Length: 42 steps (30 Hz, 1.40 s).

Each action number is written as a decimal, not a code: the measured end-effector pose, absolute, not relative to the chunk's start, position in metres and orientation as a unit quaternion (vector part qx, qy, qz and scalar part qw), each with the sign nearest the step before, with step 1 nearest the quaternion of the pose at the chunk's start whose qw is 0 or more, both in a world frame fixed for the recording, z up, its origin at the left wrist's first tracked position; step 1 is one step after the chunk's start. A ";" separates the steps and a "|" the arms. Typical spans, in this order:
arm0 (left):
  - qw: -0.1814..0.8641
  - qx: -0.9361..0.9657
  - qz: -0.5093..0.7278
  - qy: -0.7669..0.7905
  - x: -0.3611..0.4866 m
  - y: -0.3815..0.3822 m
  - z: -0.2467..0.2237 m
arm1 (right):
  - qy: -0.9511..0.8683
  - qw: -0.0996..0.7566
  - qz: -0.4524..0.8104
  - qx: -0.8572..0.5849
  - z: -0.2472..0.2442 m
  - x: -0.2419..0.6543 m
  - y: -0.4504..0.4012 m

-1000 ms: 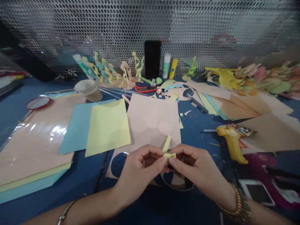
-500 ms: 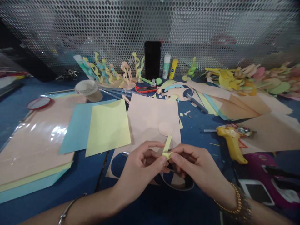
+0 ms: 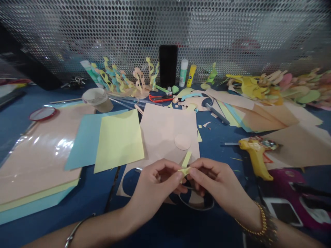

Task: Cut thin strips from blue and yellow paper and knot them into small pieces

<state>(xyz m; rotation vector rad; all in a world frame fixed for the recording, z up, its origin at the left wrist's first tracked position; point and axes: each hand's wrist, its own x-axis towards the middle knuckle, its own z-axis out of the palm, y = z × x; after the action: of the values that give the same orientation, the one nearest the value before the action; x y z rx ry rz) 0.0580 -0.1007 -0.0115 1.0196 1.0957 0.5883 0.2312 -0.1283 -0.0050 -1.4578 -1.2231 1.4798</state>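
Between my two hands is a narrow yellow paper strip [image 3: 186, 159], folded across itself. My left hand [image 3: 161, 181] pinches the fold with thumb and fingertips. From the other side, my right hand [image 3: 213, 181] pinches its end; the two sets of fingertips nearly meet. One length of the strip points up and away from the fold. Just beyond it, a small pink paper circle [image 3: 182, 141] lies on a pale pink sheet [image 3: 168, 127]. Scissors, partly hidden, seem to sit under my hands, their large dark handle loop [image 3: 198, 201] showing below the fingers.
Yellow [image 3: 120, 141] and blue sheets [image 3: 82, 144] lie to the left, beside a plastic-wrapped paper pack [image 3: 49, 144]. A yellow glue gun [image 3: 254, 155] rests at right. Behind stand a paper cup [image 3: 98, 100], a phone [image 3: 168, 65], glue sticks [image 3: 183, 73] and curled paper pieces [image 3: 113, 79].
The strip's raised length has tilted lower and away, and the folded part between the fingertips looks flatter. Both hands keep nearly the same place.
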 end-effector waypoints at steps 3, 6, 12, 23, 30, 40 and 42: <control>0.691 0.463 0.270 0.486 0.058 -0.100 -0.011 | -0.463 0.359 0.579 -0.567 -0.006 0.231 -0.129; 0.679 0.482 0.265 0.487 0.058 -0.100 -0.010 | -0.448 0.360 0.593 -0.564 -0.007 0.231 -0.128; 0.678 0.489 0.270 0.478 0.056 -0.101 -0.012 | -0.467 0.351 0.589 -0.558 -0.006 0.230 -0.127; 0.713 0.441 0.296 0.458 0.058 -0.096 -0.011 | -0.414 0.348 0.622 -0.566 -0.009 0.231 -0.123; 0.675 0.469 0.277 0.497 0.060 -0.095 -0.008 | -0.437 0.351 0.607 -0.563 -0.008 0.231 -0.125; 0.649 0.504 0.298 0.485 0.057 -0.098 -0.010 | -0.456 0.356 0.596 -0.557 -0.007 0.229 -0.125; 0.647 0.511 0.305 0.476 0.057 -0.099 -0.011 | -0.464 0.361 0.590 -0.553 -0.006 0.229 -0.125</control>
<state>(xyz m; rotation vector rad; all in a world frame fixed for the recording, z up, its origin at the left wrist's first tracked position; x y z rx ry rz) 0.0569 -0.0989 -0.0107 1.1632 1.0839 0.6947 0.2288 -0.1254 -0.0063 -1.4236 -1.1965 1.5209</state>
